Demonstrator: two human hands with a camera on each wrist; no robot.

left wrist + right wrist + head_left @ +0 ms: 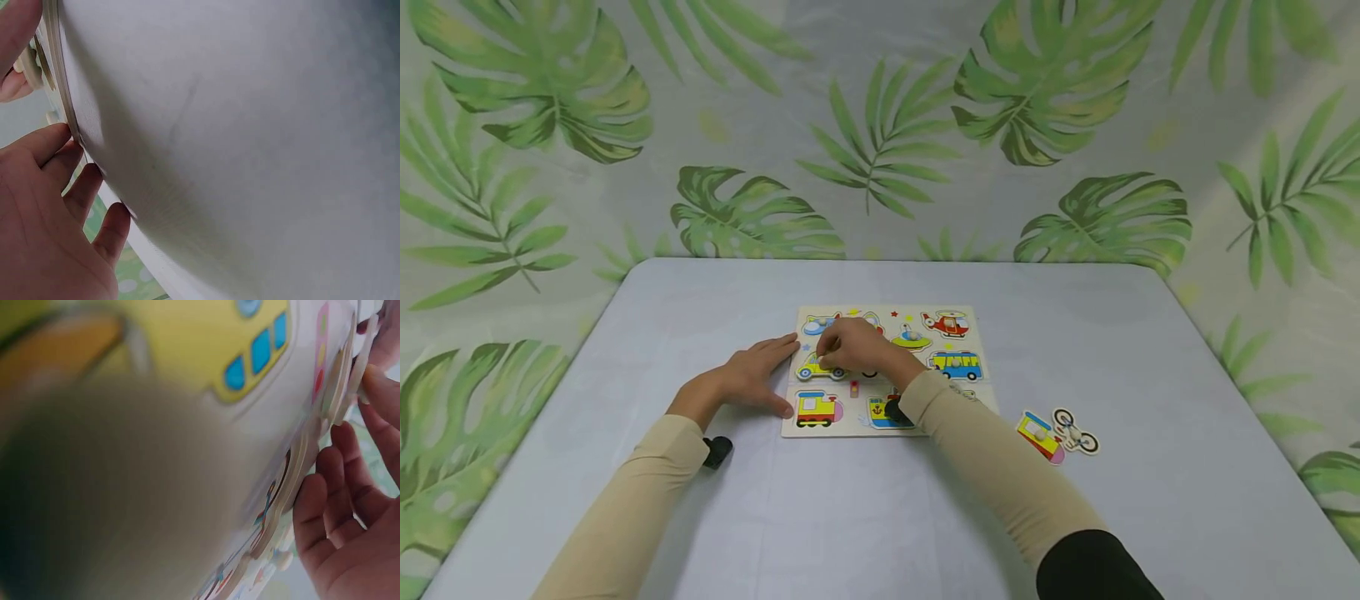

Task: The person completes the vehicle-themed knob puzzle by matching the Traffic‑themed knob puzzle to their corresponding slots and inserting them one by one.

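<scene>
A wooden knob puzzle board (852, 422) with vehicle pictures lies on the table. My left hand (747, 377) is spread at its left side, fingertips and thumb against the edge; in the left wrist view, the fingers (81, 194) line up along that edge. Over the board's left half, my right hand (865, 346) pinches the yellow car piece (809, 367). In the right wrist view, thumb and fingers meet at a thin wooden piece (364, 359). The right hand and forearm cover part of the board's middle.
To the right of the board lie two loose pieces, a train (1037, 433) and a bicycle (1077, 433). The helicopter (951, 323) and blue-and-yellow bus (955, 364) are on the board. A leaf-patterned cloth (880, 150) hangs behind the white table (737, 300).
</scene>
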